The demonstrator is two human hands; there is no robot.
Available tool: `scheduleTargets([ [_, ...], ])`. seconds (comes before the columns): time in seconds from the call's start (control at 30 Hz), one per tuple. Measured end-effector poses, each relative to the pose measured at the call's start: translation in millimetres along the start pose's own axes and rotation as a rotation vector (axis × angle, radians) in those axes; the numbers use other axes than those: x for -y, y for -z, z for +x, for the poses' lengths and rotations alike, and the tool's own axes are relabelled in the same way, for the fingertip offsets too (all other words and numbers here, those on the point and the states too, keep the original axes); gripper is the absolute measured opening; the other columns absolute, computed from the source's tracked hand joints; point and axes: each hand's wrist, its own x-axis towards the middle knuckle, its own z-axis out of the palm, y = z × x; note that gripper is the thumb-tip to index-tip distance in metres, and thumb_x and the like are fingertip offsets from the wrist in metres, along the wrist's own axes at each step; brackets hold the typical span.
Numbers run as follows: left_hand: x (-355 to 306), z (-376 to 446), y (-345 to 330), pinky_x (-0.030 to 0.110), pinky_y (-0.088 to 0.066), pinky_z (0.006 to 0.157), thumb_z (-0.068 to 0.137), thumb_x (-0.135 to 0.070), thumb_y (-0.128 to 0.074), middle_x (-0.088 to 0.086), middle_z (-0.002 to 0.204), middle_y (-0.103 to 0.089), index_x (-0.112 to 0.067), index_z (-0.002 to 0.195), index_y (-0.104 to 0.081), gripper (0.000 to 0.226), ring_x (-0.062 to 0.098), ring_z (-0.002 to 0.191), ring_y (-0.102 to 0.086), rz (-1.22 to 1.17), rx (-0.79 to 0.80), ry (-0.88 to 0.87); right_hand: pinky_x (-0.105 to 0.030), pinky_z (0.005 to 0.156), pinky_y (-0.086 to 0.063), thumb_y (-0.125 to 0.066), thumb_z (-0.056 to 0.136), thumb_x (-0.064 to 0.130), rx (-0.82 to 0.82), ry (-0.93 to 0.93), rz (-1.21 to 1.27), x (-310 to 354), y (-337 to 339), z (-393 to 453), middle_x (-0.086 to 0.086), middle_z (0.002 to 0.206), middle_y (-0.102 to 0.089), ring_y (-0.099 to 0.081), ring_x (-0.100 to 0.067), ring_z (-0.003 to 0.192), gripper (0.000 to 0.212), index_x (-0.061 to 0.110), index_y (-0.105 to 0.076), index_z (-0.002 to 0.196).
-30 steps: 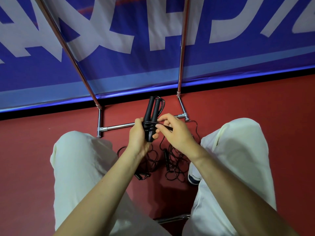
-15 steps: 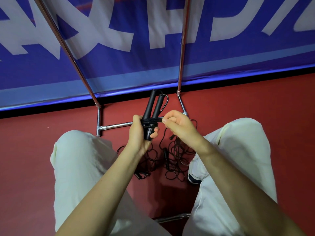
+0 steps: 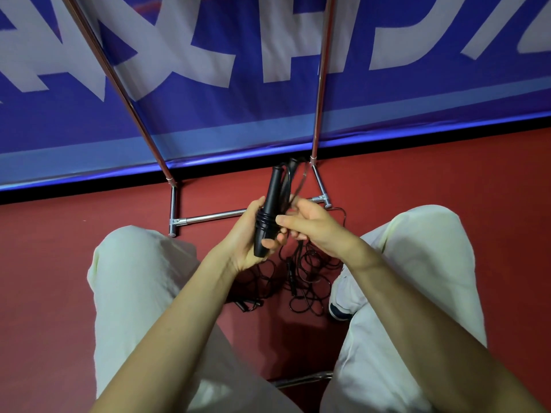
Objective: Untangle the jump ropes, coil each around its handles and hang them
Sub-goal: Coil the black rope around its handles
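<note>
**Handles wrapped in cord, held over the tangle**

Between the knees, above the red floor [image 3: 447,180], a pair of black handles [image 3: 269,210] stands nearly upright, side by side, with several turns of cord [image 3: 264,221] wound round the middle. The left hand [image 3: 247,236] grips the lower half of the handles, fingers behind and the thumb curled over the front near the bottom end. The right hand [image 3: 310,225] sits just right of the handles, touching them; its fingers are bent, and a loose strand rises past them toward the handle tops. Whether those fingers pinch that strand cannot be told, as the handles and blur hide the fingertips.

Below the hands, on the floor, more black rope lies in a tangle [image 3: 301,278], with another handle lying in it. The tangle sits between the white trouser legs, beside a shoe [image 3: 338,305].

Behind the hands stands a metal rack [image 3: 208,217], its crossbar low to the floor. A blue banner [image 3: 268,114] behind it carries large white letters, cut off by the frame and not readable.
</note>
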Motion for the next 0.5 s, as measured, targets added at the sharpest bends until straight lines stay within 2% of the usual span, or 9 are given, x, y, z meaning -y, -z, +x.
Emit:
scheduleTargets([
  [0.07, 1.6, 2.5, 0.1, 0.012, -0.033, 0.028, 0.104, -0.046, -0.031, 0.009, 0.058, -0.056, -0.004, 0.083, -0.067, 0.059, 0.014, 0.04, -0.054, -0.056, -0.049, -0.017, -0.011, 0.045, -0.032, -0.06, 0.093, 0.004, -0.084, 0.002, 0.024, -1.0, -5.4, 1.0, 0.004, 0.066, -0.057, -0.052, -0.005, 0.055, 0.013, 0.015, -0.058, 0.101],
  [0.13, 6.7, 8.7, 2.1, 0.013, -0.037, 0.031, 0.105, -0.048, -0.027, 0.011, 0.059, -0.062, -0.002, 0.093, -0.06, 0.058, 0.015, 0.042, -0.057, -0.118, -0.14, -0.103, -0.012, 0.042, -0.028, -0.061, 0.093, 0.004, -0.146, -0.008, 0.044, -2.6, -11.7, 2.0, 0.004, 0.061, -0.055, -0.047, -0.006, 0.051, 0.008, 0.011, -0.057, 0.096],
  [0.2, 13.6, 13.9, 4.8, 0.017, -0.044, 0.036, 0.106, -0.047, -0.023, 0.015, 0.062, -0.067, 0.0, 0.093, -0.058, 0.06, 0.018, 0.046, -0.061, -0.073, -0.259, -0.215, -0.013, 0.04, -0.027, -0.06, 0.094, 0.004, -0.188, -0.009, 0.043, -3.9, -15.3, 3.3, 0.01, 0.055, -0.054, -0.044, -0.002, 0.045, 0.007, 0.009, -0.055, 0.092],
  [0.27, 19.8, 16.0, 5.9, 0.022, -0.052, 0.046, 0.107, -0.045, -0.024, 0.014, 0.072, -0.072, -0.005, 0.093, -0.062, 0.057, 0.018, 0.055, -0.068, 0.084, -0.347, -0.286, -0.011, 0.041, -0.03, -0.06, 0.093, 0.004, -0.254, 0.005, 0.0, -5.3, -14.9, 4.6, 0.013, 0.051, -0.05, -0.044, 0.002, 0.04, 0.009, 0.009, -0.055, 0.088],
  [0.37, 27.6, 15.7, 6.3, 0.036, -0.06, 0.071, 0.105, -0.047, -0.03, 0.014, 0.098, -0.074, -0.012, 0.099, -0.068, 0.053, 0.013, 0.069, -0.072, 0.393, -0.411, -0.373, -0.009, 0.046, -0.033, -0.064, 0.092, 0.01, -0.314, 0.006, -0.133, -9.1, -11.9, 6.6, 0.016, 0.048, -0.049, -0.046, 0.004, 0.042, 0.015, 0.017, -0.057, 0.081],
  [0.43, 32.1, 14.2, 6.7, 0.044, -0.06, 0.076, 0.103, -0.05, -0.032, 0.009, 0.095, -0.072, -0.015, 0.102, -0.068, 0.05, 0.016, 0.071, -0.072, 0.607, -0.47, -0.509, -0.009, 0.047, -0.033, -0.063, 0.093, 0.013, -0.314, -0.016, -0.175, -10.4, -12.4, 6.8, 0.02, 0.044, -0.05, -0.047, 0.004, 0.042, 0.018, 0.021, -0.057, 0.079],
  [0.5, 34.2, 13.3, 7.6, 0.048, -0.057, 0.072, 0.1, -0.053, -0.033, 0.004, 0.081, -0.069, -0.018, 0.095, -0.066, 0.048, 0.023, 0.07, -0.066, 0.779, -0.517, -0.623, -0.011, 0.048, -0.033, -0.059, 0.096, 0.018, -0.305, -0.025, -0.185, -9.0, -12.1, 6.0, 0.019, 0.042, -0.049, -0.047, 0.003, 0.042, 0.019, 0.02, -0.057, 0.077],
])
